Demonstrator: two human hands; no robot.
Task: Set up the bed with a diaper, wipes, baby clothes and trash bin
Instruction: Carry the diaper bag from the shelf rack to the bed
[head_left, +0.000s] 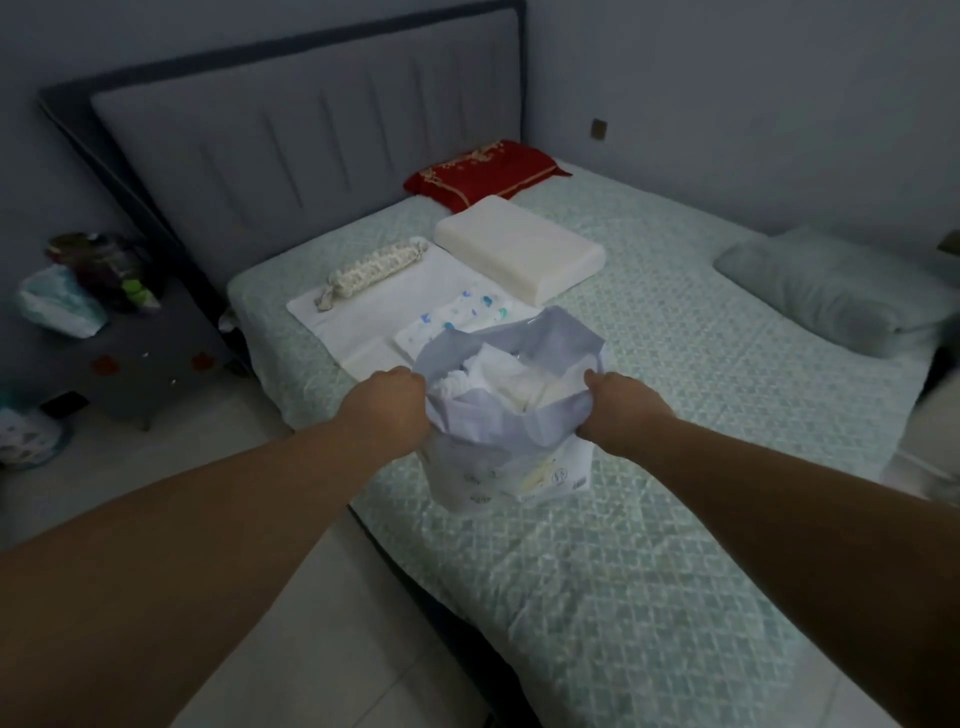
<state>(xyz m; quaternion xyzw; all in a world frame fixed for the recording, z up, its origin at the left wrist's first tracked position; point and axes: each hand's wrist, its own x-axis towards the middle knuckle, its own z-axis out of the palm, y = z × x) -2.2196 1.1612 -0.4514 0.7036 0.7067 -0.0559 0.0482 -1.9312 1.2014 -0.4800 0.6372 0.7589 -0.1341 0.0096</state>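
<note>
A white and lilac diaper pack (501, 467) stands on the bed (649, 545) near its left edge, its top torn open with several white diapers showing inside. My left hand (392, 400) grips the left rim of the opening and my right hand (618, 405) grips the right rim, holding the mouth wide. Just beyond the pack, one diaper (457, 317) with blue prints lies flat on a white changing mat (353, 322). Wipes, baby clothes and a trash bin I cannot make out.
A small patterned bolster (371, 270) lies on the mat's far end. A cream foam pillow (519, 254), a red pillow (483, 171) and a grey-green pillow (831, 291) sit further up the bed. A dark nightstand (140, 353) with bags stands to the left.
</note>
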